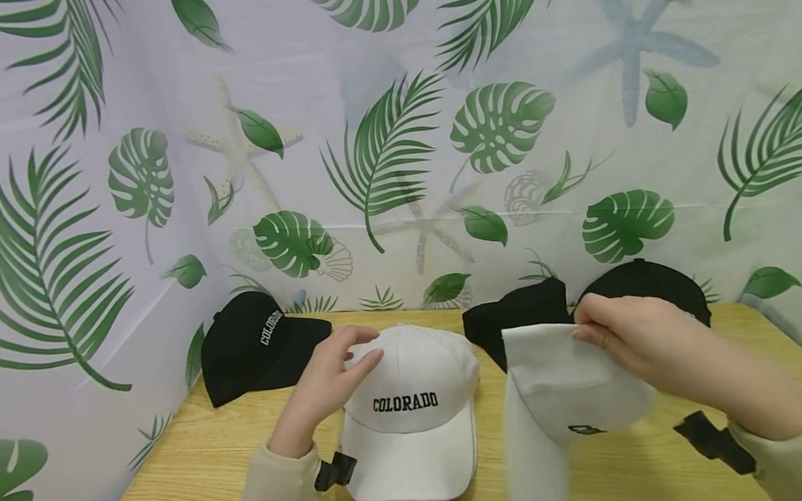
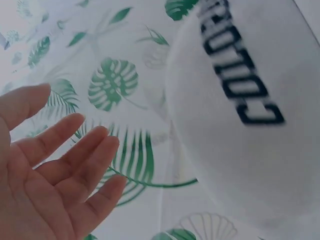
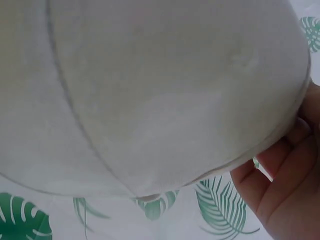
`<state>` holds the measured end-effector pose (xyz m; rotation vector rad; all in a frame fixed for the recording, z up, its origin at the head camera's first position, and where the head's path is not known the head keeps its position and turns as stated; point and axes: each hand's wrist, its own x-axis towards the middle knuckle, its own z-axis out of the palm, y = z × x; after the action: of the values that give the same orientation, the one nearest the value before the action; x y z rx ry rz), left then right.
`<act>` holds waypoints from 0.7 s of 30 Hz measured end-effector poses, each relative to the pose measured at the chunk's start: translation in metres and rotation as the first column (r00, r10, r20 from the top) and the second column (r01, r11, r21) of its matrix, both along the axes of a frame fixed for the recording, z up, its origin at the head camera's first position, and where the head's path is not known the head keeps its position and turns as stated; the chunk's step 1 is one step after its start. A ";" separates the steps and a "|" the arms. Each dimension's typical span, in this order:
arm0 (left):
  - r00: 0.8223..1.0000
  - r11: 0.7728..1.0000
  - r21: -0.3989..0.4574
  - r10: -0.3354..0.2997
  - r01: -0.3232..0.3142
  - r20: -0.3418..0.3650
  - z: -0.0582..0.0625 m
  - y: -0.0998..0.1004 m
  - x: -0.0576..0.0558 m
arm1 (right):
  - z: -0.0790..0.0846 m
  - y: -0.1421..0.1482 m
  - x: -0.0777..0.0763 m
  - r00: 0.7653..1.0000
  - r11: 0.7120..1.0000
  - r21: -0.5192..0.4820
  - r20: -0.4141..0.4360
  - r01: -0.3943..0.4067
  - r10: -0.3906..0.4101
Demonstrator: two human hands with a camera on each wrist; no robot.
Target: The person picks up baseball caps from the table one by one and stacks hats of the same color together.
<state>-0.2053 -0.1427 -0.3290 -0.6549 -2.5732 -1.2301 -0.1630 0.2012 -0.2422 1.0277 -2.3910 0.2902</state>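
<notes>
A white baseball cap [image 1: 410, 453] with black COLORADO lettering sits on the table, its brim toward me. At its left side is my left hand [image 1: 330, 381], fingers parted and loosely bent; in the left wrist view this hand [image 2: 65, 175] is apart from the white cap [image 2: 240, 165] and holds nothing. To the right, my right hand [image 1: 643, 340] pinches the rear edge of a second white cap [image 1: 569, 382]. That cap tilts, its brim hanging down toward me and its lettering mostly out of sight. The right wrist view shows fingers [image 3: 285, 160] at the cap's edge.
A black COLORADO cap [image 1: 251, 356] lies at the left of the wooden table [image 1: 188, 449]. Behind the right-hand cap are two more black caps, one folded-looking [image 1: 525, 310] and one rounded [image 1: 645, 281]. A leaf-patterned sheet [image 1: 404, 169] rises along the table's back and left.
</notes>
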 end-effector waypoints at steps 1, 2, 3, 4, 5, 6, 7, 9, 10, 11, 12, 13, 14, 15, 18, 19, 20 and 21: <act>1.000 1.000 0.025 -0.007 0.007 0.000 0.002 0.002 0.002 | -0.002 -0.004 -0.001 1.000 1.000 0.004 0.013 -0.007 0.007; 1.000 0.999 0.048 -0.018 0.018 -0.001 0.004 0.005 0.005 | -0.003 -0.008 -0.002 1.000 1.000 0.005 0.024 -0.016 0.015; 0.999 0.997 0.068 -0.034 0.033 0.001 0.005 0.008 0.008 | -0.005 -0.012 -0.003 0.999 1.000 0.011 0.025 -0.027 0.027; 0.999 0.995 0.081 -0.051 0.051 0.003 0.006 0.010 0.010 | -0.006 -0.016 -0.004 0.999 0.999 0.018 0.032 -0.034 0.034; 0.998 0.993 0.091 -0.070 0.069 0.007 0.007 0.013 0.012 | -0.007 -0.021 -0.005 0.998 0.999 0.025 0.037 -0.043 0.042; 0.996 0.991 0.097 -0.093 0.091 0.011 0.009 0.016 0.015 | -0.008 -0.025 -0.005 0.998 0.999 0.033 0.052 -0.043 0.042; 0.993 0.988 0.106 -0.119 0.117 0.019 0.009 0.018 0.017 | -0.009 -0.030 -0.006 0.997 0.998 0.035 0.051 -0.054 0.052; 0.984 0.978 0.126 -0.173 0.166 0.044 0.011 0.024 0.021 | -0.010 -0.039 -0.008 0.996 0.996 0.045 0.052 -0.073 0.071; 0.979 0.973 0.135 -0.197 0.188 0.056 0.011 0.026 0.023 | -0.011 -0.043 -0.008 0.995 0.995 0.047 0.064 -0.084 0.081; 0.972 0.966 0.149 -0.225 0.213 0.068 0.012 0.029 0.024 | -0.011 -0.047 -0.009 0.993 0.994 0.045 0.073 -0.100 0.097; 0.963 0.956 0.168 -0.256 0.240 0.081 0.012 0.032 0.026 | -0.012 -0.051 -0.009 0.990 0.992 0.041 0.081 -0.115 0.112; 0.951 0.943 0.196 -0.293 0.270 0.100 0.011 0.035 0.027 | -0.014 -0.054 -0.009 0.988 0.990 0.036 0.075 -0.135 0.132; 0.937 0.928 0.220 -0.332 0.302 0.112 0.011 0.037 0.029 | -0.014 -0.058 -0.010 0.985 0.988 0.035 0.083 -0.151 0.148; 0.922 0.913 0.239 -0.367 0.331 0.122 0.011 0.040 0.030 | -0.015 -0.061 -0.010 0.983 0.985 0.032 0.084 -0.169 0.166; 0.878 0.870 0.286 -0.455 0.401 0.151 0.009 0.048 0.034 | -0.017 -0.068 -0.011 0.975 0.977 0.019 0.072 -0.213 0.211; 0.871 0.865 0.285 -0.467 0.414 0.152 0.008 0.050 0.035 | -0.018 -0.069 -0.011 0.972 0.974 0.016 0.065 -0.226 0.225; 0.870 0.865 0.276 -0.469 0.419 0.149 0.007 0.052 0.036 | -0.019 -0.070 -0.012 0.971 0.972 0.013 0.058 -0.234 0.233; 0.871 0.867 0.272 -0.467 0.417 0.154 0.006 0.054 0.037 | -0.020 -0.071 -0.012 0.970 0.971 0.009 0.050 -0.239 0.239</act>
<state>-0.1688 -0.0891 -0.3233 -1.1693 -2.4581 -1.8029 -0.1750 0.1302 -0.2619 1.3327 -2.3150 0.3875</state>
